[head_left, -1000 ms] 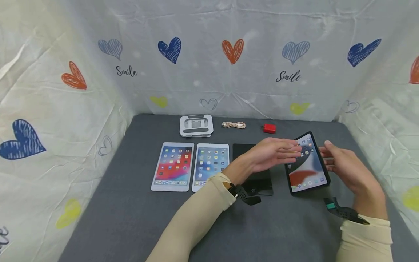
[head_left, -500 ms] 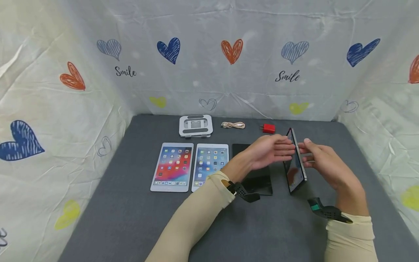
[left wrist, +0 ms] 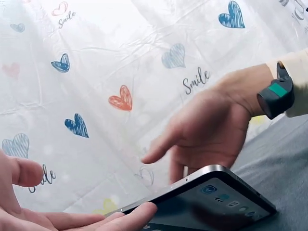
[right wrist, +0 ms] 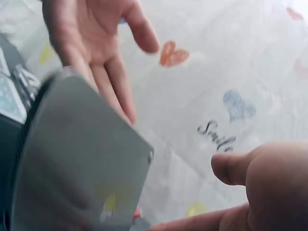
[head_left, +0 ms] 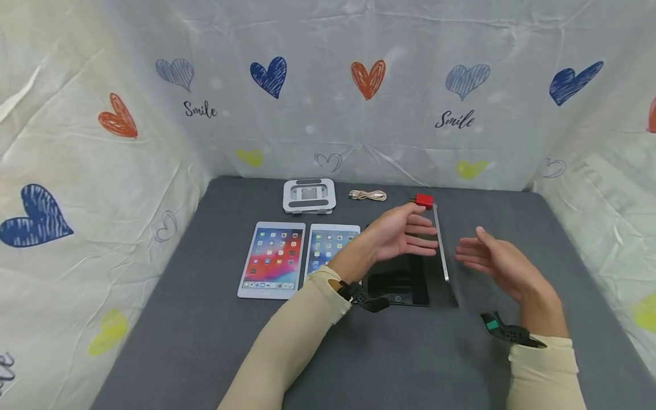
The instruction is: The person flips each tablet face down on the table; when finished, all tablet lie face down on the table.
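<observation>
Leaning toward my left, the tablet (right wrist: 91,159) is located between my two hands, right of centre on the grey table (head_left: 205,347). The head view shows it nearly edge-on; its screen faces my left hand and its back faces my right hand. My left hand (head_left: 405,234) is extended, fingers straight and slightly spread, fingertips at the screen side; no finger is curled around the tablet. My right hand (head_left: 499,262) is extended with straight fingers and raised thumb, positioned near the back, apart from it, holding nothing. A black tablet (head_left: 397,287) lies flat below my left hand. Further left lie two white-framed tablets (head_left: 271,260). Along the rear: a red charger (head_left: 424,200), a coiled cable (head_left: 367,195) and a folded stand (head_left: 309,204).
</observation>
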The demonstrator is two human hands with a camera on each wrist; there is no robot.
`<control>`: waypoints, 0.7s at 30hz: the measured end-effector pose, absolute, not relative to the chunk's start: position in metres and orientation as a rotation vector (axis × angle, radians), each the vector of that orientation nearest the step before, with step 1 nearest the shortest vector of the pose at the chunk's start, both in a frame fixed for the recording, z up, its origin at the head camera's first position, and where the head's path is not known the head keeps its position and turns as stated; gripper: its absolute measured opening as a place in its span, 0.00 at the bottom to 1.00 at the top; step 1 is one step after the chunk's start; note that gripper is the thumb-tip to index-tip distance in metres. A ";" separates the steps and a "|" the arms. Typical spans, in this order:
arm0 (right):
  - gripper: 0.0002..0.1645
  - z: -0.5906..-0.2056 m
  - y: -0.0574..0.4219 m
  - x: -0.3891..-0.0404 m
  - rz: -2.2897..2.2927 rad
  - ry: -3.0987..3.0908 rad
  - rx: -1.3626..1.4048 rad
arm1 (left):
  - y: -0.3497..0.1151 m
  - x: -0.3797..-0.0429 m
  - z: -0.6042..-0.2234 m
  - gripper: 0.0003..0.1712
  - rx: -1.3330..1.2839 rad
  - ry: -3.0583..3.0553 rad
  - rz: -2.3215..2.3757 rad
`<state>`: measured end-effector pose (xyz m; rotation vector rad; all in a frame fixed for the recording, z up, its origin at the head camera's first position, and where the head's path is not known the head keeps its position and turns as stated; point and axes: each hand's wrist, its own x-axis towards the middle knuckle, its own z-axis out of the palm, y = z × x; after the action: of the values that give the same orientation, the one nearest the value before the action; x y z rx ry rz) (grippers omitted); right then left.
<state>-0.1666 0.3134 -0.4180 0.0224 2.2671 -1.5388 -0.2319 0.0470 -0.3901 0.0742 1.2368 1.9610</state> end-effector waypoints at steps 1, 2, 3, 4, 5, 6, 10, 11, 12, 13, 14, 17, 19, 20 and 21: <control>0.56 -0.423 0.316 -0.166 -1.546 2.245 0.030 | 0.044 -0.232 -0.390 0.37 0.052 1.242 1.959; 0.56 -0.428 0.319 -0.166 -1.544 2.234 0.039 | 0.042 -0.232 -0.391 0.38 0.036 1.246 1.953; 0.56 -0.432 0.321 -0.166 -1.540 2.228 0.042 | 0.040 -0.233 -0.392 0.39 0.020 1.249 1.949; 0.57 -0.435 0.322 -0.165 -1.535 2.225 0.046 | 0.038 -0.233 -0.393 0.39 0.003 1.253 1.947; 0.57 -0.438 0.324 -0.165 -1.529 2.226 0.049 | 0.037 -0.233 -0.394 0.39 -0.013 1.258 1.943; 0.57 -0.441 0.325 -0.164 -1.520 2.228 0.049 | 0.036 -0.233 -0.395 0.40 -0.026 1.262 1.937; 0.59 -0.445 0.329 -0.161 -1.516 2.233 0.049 | 0.038 -0.233 -0.402 0.40 -0.068 1.273 1.907; 0.59 -0.446 0.330 -0.161 -1.519 2.231 0.047 | 0.038 -0.233 -0.404 0.40 -0.073 1.270 1.901; 0.59 -0.446 0.331 -0.161 -1.521 2.228 0.044 | 0.039 -0.232 -0.407 0.40 -0.077 1.266 1.895; 0.59 -0.447 0.332 -0.161 -1.523 2.226 0.041 | 0.039 -0.232 -0.410 0.40 -0.078 1.264 1.892; 0.59 -0.447 0.333 -0.160 -1.522 2.227 0.039 | 0.040 -0.232 -0.412 0.40 -0.078 1.258 1.891; 0.59 -0.448 0.337 -0.159 -1.520 2.236 0.043 | 0.043 -0.231 -0.421 0.39 -0.076 1.249 1.893; 0.58 -0.449 0.340 -0.158 -1.513 2.250 0.057 | 0.045 -0.230 -0.427 0.39 -0.084 1.245 1.896; 0.57 -0.449 0.342 -0.157 -1.509 2.261 0.070 | 0.047 -0.230 -0.430 0.39 -0.089 1.243 1.896; 0.56 -0.450 0.343 -0.157 -1.505 2.269 0.086 | 0.049 -0.230 -0.432 0.39 -0.094 1.244 1.896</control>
<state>-0.1567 0.3433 -0.4499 0.0856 2.2693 -1.5047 -0.2300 0.0489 -0.4325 -0.0942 1.2436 1.8962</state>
